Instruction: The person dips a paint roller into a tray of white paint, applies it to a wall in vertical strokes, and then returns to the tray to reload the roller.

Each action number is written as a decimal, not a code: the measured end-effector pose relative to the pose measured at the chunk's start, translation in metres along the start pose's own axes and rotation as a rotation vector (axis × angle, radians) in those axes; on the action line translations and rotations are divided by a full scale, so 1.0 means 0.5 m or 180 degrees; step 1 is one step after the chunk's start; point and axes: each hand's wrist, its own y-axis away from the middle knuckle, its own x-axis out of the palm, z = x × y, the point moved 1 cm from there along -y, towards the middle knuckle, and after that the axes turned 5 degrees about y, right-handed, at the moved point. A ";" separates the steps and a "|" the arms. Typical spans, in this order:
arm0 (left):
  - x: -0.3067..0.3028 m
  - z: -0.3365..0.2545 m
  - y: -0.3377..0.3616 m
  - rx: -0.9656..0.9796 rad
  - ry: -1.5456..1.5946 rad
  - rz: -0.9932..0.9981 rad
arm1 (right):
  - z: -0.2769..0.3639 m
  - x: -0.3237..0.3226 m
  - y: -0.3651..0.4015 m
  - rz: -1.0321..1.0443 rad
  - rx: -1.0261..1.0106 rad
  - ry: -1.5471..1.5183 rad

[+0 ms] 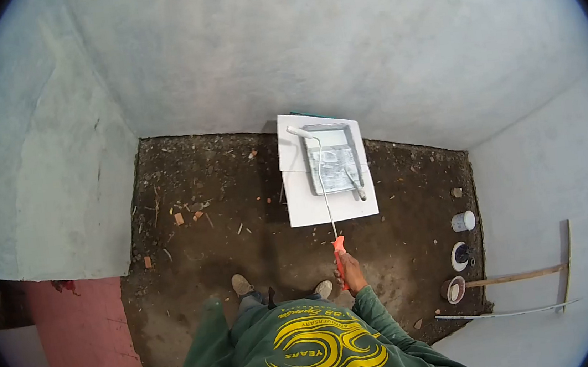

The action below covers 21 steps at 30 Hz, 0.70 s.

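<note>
My right hand is closed around the orange handle of a paint roller. The roller's thin metal frame stretches forward over a paint tray, and its pale sleeve overlaps the tray's far left corner in this view. Grey-white paint coats the tray. A small brush leans in the tray's near right part, its handle tip past the rim. Under the tray are white panels on a raised stand. On the left only my green sleeve shows; the left hand is not visible.
Pale walls enclose the dirt floor, which has brick bits scattered over it. Along the right wall stand a white bucket, a white round lid with a dark object, and a reddish bucket beside a wooden T-shaped piece.
</note>
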 end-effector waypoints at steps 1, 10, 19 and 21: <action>0.015 -0.006 0.008 0.0098 0.0005 -0.0011 | 0.000 -0.025 0.008 0.0028 0.0051 -0.0040; 0.087 -0.147 0.088 0.0756 -0.0355 -0.0053 | -0.080 -0.310 -0.013 -0.0117 0.0213 -0.0067; 0.141 -0.377 0.141 -0.0010 0.0098 -0.0245 | -0.131 -0.468 0.008 0.0094 0.0275 -0.0150; 0.103 -0.420 0.160 -0.0124 0.0035 -0.0102 | -0.137 -0.482 0.004 0.0073 0.0242 -0.0087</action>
